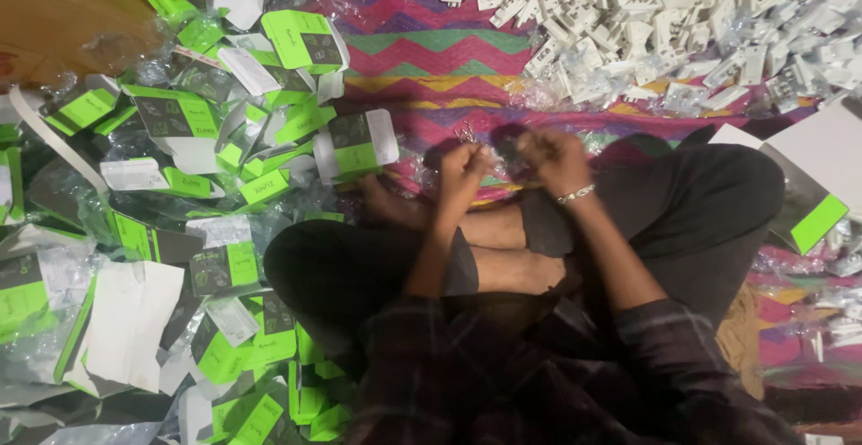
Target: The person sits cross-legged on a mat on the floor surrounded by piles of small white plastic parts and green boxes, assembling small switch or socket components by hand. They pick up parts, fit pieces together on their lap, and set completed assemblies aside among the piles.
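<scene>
Zigzag cloth (pixel 422 54) covers the floor. At the frame's middle, left hand (pixel 462 171) and right hand (pixel 557 158) pinch a small dark part (pixel 505 150) (blurred), green boxes (pixel 193 117) at left.

— What is the floor covering made of?
— Woven cloth, a zigzag mat (pixel 422 54) with a matt, slightly coarse look.
— And the green and grey boxes (pixel 184 117)?
— Thin printed card, smooth with a faint sheen, white and dull on the inside.
— The white parts (pixel 664 23)?
— Moulded plastic, smooth and semi-glossy, mixed with clear crinkled film wrappers (pixel 557 95) that glint.
— Anything metal?
— A shiny bracelet (pixel 575 195) at the right hand (pixel 552 158). The left hand (pixel 462 171) pinches something small and glinting; its material is unclear.
— The clothing?
— Soft matt fabric: dark trousers (pixel 709 193), checked sleeves (pixel 673 337).
</scene>
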A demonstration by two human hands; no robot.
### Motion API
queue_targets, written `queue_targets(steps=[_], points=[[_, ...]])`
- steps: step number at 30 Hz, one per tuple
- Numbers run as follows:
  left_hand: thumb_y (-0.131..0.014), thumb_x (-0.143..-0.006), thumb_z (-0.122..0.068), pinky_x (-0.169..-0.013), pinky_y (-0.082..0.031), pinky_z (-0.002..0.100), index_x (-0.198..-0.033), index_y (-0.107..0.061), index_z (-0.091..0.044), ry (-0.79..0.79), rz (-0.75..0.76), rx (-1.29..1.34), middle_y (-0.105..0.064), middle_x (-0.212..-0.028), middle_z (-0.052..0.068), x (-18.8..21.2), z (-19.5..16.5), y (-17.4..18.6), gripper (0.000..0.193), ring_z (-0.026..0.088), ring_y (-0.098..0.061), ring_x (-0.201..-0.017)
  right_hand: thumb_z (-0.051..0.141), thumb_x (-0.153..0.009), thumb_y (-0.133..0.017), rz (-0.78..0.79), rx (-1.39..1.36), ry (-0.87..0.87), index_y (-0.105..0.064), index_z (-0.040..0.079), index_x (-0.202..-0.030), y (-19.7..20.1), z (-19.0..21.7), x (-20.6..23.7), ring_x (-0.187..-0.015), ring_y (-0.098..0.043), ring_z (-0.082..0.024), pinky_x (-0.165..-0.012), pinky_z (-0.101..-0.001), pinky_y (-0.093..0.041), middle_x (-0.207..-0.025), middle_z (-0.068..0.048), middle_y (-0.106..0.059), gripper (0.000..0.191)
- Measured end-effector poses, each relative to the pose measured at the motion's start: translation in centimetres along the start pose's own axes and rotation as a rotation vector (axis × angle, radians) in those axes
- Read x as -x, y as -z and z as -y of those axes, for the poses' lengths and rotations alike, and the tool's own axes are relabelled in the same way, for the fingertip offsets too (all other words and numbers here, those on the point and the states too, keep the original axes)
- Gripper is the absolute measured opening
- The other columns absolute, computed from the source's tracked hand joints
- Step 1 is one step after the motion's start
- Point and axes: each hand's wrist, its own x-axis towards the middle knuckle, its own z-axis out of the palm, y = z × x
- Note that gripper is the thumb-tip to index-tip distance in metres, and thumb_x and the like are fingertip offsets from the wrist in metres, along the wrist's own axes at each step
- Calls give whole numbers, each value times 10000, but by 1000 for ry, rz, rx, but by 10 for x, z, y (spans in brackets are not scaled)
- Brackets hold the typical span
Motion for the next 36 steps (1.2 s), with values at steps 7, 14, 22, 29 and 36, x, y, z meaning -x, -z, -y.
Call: queue_targets(steps=[7,14,22,29,36], points=[[-677,-995,-215,-705,-579,295,-1150,-681,31,250,-34,488,-705,-950,79,31,11,-6,290,149,-673,-790,74,-865,-774,301,-70,495,-749,-7,-1105,-27,8,9,-1027,-641,-284,-856,-413,-530,-1107,-186,-681,255],[-506,-1086,-304,-1028,-585,435,-1161,-743,-39,-481,-860,-613,-741,-1212,162,59,-70,92,363,312,-723,-1139,252,-903,-724,69,386,193,-753,58,-1037,-13,11,-31,-868,-700,-354,-762,-463,-549,-963,-184,-738,238],[-676,-839,-419,-1023,-375,612,-1304,-718,-196,-272,-1017,-1528,-611,-1362,185,65,-91,71,517,431,-514,-1276,272,-951,-668,25,620,146,-762,78,-1011,-20,26,-25,-788,-707,-397,-663,-488,-542,-911,-217,-736,224],[-748,-931,-161,-860,-548,252,-1191,-696,40,-133,-44,57,-740,-1094,83,39,-13,15,333,115,-681,-978,193,-910,-775,300,-235,-30,-772,30,-984,-19,28,5,-691,-619,-82,-590,-257,-489,-801,-19,-727,178],[-756,-936,-127,-768,-533,234,-1174,-725,88,-49,-34,146,-751,-997,69,46,-14,21,321,95,-665,-859,84,-908,-796,419,-193,-127,-771,-24,-911,-33,32,11,-642,-584,-62,-562,-244,-453,-763,-36,-716,111]])
